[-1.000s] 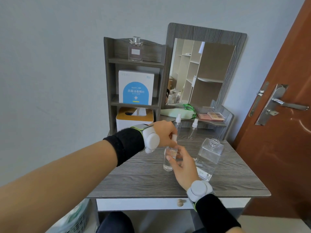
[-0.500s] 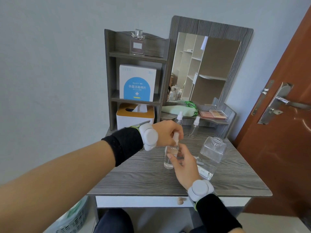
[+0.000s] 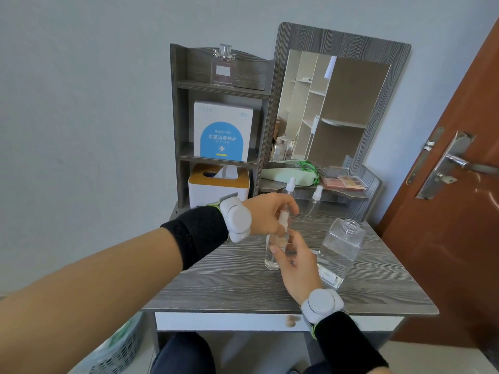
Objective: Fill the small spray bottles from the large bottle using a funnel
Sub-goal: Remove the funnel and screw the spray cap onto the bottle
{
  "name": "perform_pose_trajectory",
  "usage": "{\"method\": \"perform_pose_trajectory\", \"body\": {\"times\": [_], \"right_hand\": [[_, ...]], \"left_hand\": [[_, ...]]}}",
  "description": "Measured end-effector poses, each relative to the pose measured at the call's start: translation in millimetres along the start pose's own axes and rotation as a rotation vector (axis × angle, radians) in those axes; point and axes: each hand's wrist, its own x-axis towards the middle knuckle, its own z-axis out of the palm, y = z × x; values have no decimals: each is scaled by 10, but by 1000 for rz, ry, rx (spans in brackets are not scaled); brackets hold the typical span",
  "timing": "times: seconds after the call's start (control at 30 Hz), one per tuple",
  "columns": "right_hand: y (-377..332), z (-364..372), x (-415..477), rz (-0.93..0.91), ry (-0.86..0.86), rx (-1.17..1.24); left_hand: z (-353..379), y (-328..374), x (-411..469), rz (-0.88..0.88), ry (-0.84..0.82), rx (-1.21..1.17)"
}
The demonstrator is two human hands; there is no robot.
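A small clear spray bottle [image 3: 272, 255] stands upright on the grey wooden table [image 3: 243, 287]. My right hand [image 3: 297, 263] wraps its fingers around the bottle's body. Above it, my left hand [image 3: 267, 211] pinches the white spray cap [image 3: 284, 219] at the bottle's neck. The large square clear bottle [image 3: 339, 252] stands uncapped just to the right, partly filled with clear liquid. Two more small spray bottles [image 3: 289, 188] [image 3: 314, 202] with white caps stand at the back of the table. No funnel is visible.
A shelf unit [image 3: 183, 125] at the back holds a perfume bottle [image 3: 222, 67], a white and blue box [image 3: 222, 130] and a tissue box [image 3: 218, 184]. A mirror [image 3: 332, 109], green pouch [image 3: 286, 175] and makeup palette [image 3: 345, 182] are behind. A brown door [image 3: 459, 184] stands right; a basket [image 3: 118, 349] sits lower left.
The camera has shifted slightly. My left hand's fingers have turned a little on the spray cap while my right hand keeps its hold on the bottle.
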Motion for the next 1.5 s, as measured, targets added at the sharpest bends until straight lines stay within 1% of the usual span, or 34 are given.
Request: {"method": "perform_pose_trajectory", "body": {"times": [0.1, 0.17, 0.33, 0.4, 0.47, 0.53, 0.7, 0.77, 0.87, 0.93, 1.1, 1.2, 1.27, 1.4, 1.5], "right_hand": [[9, 4, -1, 5, 2, 1], [18, 4, -4, 2, 2, -2], [30, 7, 5, -6, 2, -3], [49, 11, 3, -4, 6, -16], [63, 11, 2, 4, 9, -23], [55, 13, -4, 11, 5, -10], [8, 12, -17, -10, 17, -8], [18, 13, -19, -14, 22, -9], [23, 19, -10, -17, 23, -12], [15, 19, -10, -24, 20, -3], [19, 18, -8, -22, 14, -2], [-8, 6, -22, -18, 13, -4], [-35, 0, -19, -12, 5, -5], [-92, -37, -11, -5, 13, -59], [-210, -86, 6, -20, -12, -12]], "left_hand": [[19, 19, 1, -62, 137, 180], [24, 16, 4, -77, 173, 204], [2, 4, -7, -32, 26, 44], [17, 1, -8, -55, 56, 71], [46, -3, -3, -107, 130, 166], [72, -19, 3, -119, 165, 159], [47, -30, -37, -55, 82, 14], [51, -22, -43, -64, 91, 41], [78, -35, -40, -110, 168, 171], [103, -38, -38, -93, 188, 179], [65, -18, -43, -31, 127, 180], [56, -21, -45, -26, 98, 176], [55, -41, -58, -21, 124, 152], [115, -49, -171, 8, 251, 62], [134, -67, -239, 56, 228, -73]]}}
